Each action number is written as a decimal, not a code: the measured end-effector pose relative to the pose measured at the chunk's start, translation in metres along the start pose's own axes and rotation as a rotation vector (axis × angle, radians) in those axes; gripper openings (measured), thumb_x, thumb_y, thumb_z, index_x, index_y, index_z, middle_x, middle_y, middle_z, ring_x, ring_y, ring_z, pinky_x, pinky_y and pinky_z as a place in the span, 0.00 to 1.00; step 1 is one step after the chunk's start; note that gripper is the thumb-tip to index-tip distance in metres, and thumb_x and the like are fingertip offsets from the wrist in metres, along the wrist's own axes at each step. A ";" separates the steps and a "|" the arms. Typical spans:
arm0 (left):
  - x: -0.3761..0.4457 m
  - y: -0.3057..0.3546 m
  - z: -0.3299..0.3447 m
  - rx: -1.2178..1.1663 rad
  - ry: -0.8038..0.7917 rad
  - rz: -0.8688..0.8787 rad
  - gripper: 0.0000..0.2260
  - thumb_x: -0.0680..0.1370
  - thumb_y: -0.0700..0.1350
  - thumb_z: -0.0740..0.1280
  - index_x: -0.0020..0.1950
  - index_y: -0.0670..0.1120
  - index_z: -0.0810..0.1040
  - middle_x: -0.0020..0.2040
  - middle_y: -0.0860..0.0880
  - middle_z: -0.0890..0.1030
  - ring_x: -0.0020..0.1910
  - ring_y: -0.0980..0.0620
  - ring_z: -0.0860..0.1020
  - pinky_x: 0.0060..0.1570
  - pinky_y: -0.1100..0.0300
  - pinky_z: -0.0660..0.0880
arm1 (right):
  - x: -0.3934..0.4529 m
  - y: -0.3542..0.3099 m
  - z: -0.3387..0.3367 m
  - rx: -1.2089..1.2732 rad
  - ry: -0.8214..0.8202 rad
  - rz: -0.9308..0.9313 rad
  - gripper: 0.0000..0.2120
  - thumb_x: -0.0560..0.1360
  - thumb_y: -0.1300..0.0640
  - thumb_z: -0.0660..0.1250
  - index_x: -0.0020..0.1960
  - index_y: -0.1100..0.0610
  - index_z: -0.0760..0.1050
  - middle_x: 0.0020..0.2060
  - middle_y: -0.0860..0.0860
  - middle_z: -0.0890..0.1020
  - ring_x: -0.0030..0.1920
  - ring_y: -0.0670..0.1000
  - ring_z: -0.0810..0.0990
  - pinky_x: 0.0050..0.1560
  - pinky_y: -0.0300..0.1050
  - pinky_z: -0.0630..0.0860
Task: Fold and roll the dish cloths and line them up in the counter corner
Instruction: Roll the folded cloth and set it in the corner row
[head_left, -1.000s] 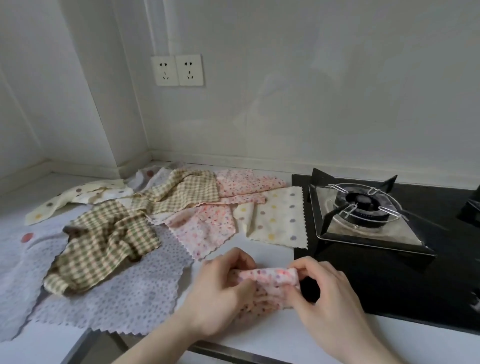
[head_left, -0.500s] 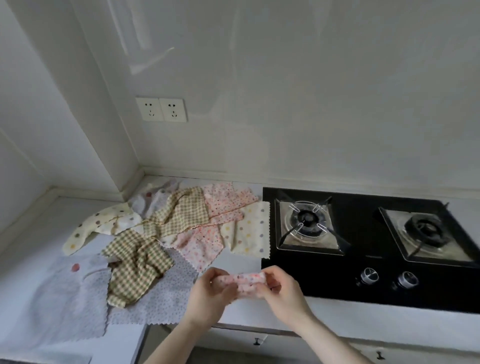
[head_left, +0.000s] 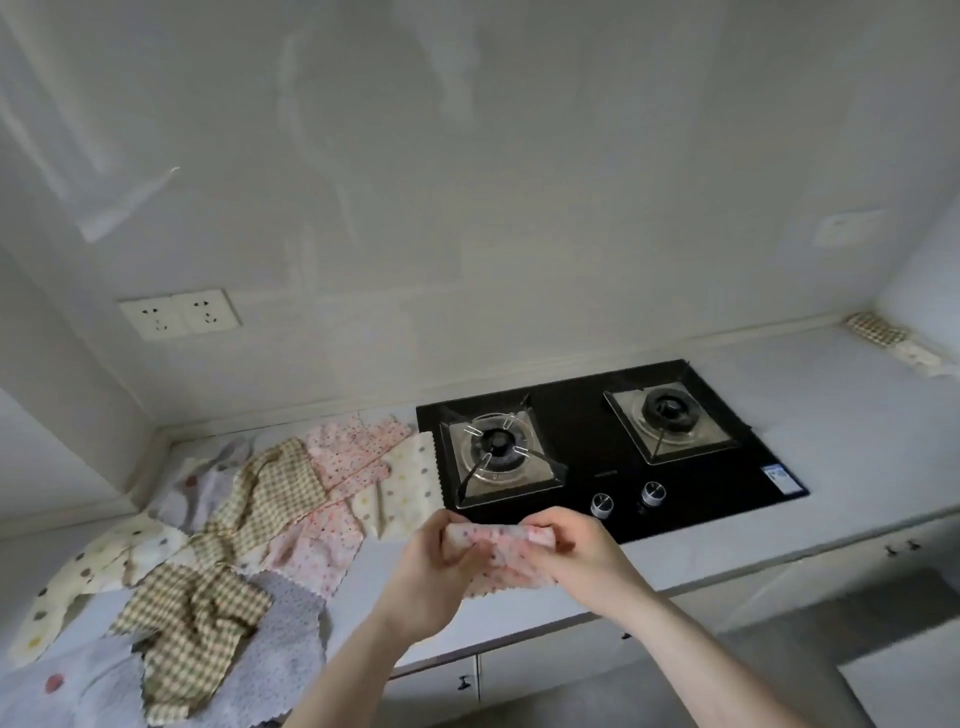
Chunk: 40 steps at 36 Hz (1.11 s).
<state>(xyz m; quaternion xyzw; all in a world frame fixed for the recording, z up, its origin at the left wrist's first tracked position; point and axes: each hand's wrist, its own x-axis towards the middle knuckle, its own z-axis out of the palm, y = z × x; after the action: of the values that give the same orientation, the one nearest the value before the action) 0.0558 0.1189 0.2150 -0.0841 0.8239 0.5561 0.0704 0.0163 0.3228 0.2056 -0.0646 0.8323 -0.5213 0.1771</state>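
Note:
A pink dotted cloth (head_left: 501, 553), partly rolled, is lifted above the counter's front edge. My left hand (head_left: 434, 571) grips its left end and my right hand (head_left: 579, 558) pinches its right end; a loose flap hangs below. Several unfolded cloths lie spread at the left: a checked one (head_left: 197, 618), a cream dotted one (head_left: 93, 566), a grey dotted one (head_left: 291, 649), more pink ones (head_left: 353, 452). Far right, in the counter corner, a rolled checked cloth (head_left: 875, 328) and a pale roll (head_left: 919, 356) lie side by side.
A black two-burner gas hob (head_left: 613, 447) with two knobs sits mid-counter, right behind my hands. A double wall socket (head_left: 179, 313) is on the back wall. Pale counter (head_left: 857, 441) stretches between hob and right corner. Cabinet fronts lie below the edge.
The view has swung up and to the right, bringing the whole hob and the right corner into sight. Both hands have lifted the pink cloth off the counter, still holding its ends.

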 end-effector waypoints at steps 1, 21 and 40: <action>0.004 0.006 0.007 0.014 -0.016 0.006 0.06 0.78 0.42 0.72 0.51 0.43 0.76 0.36 0.51 0.80 0.30 0.60 0.75 0.32 0.63 0.73 | -0.004 0.004 -0.011 0.002 0.007 0.011 0.10 0.75 0.48 0.74 0.55 0.43 0.80 0.49 0.38 0.84 0.51 0.38 0.82 0.54 0.41 0.81; 0.072 0.162 0.303 0.175 -0.187 0.042 0.06 0.79 0.51 0.71 0.51 0.50 0.79 0.46 0.49 0.83 0.46 0.48 0.83 0.45 0.52 0.82 | -0.086 0.139 -0.326 -0.044 0.169 0.185 0.07 0.76 0.47 0.72 0.50 0.49 0.80 0.40 0.44 0.85 0.39 0.41 0.83 0.38 0.37 0.75; 0.197 0.261 0.494 0.331 -0.288 0.059 0.12 0.76 0.56 0.72 0.48 0.48 0.83 0.42 0.49 0.86 0.43 0.51 0.85 0.52 0.51 0.82 | -0.048 0.239 -0.533 -0.010 0.332 0.256 0.08 0.76 0.50 0.71 0.46 0.55 0.81 0.34 0.51 0.85 0.28 0.40 0.77 0.33 0.36 0.69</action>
<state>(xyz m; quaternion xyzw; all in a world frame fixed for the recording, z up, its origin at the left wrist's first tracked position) -0.1813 0.6614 0.2259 0.0333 0.8874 0.4214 0.1840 -0.1143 0.8944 0.2136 0.1275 0.8540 -0.4941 0.1017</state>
